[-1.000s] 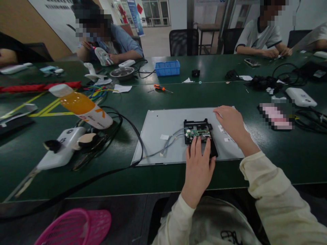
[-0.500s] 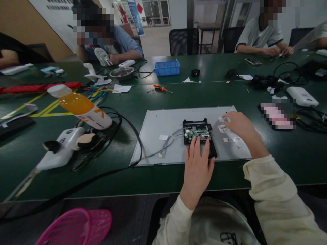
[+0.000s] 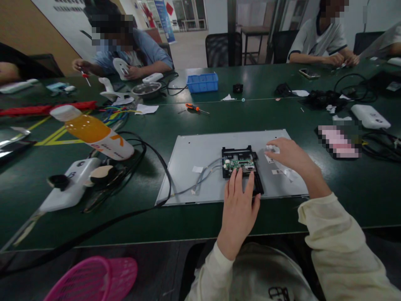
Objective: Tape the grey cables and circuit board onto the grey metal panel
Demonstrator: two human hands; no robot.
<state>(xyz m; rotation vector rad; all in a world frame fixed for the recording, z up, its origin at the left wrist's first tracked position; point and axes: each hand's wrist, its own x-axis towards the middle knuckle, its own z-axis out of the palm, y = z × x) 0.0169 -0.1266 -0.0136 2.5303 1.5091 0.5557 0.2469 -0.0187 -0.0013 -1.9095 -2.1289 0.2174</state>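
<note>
My right hand (image 3: pixel 291 156) has shifted inward over the display panel's (image 3: pixel 200 146) right side, pinching crumpled film (image 3: pixel 273 149), while my open left hand (image 3: pixel 238 209) steadies the mid-panel circuit board (image 3: pixel 241 164), whose wires (image 3: pixel 200 180) could strain if it slid.

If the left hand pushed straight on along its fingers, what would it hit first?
Most likely the green circuit board in the black frame: the left hand's fingertips lie at its near side, though their height over it is unclear.
</note>
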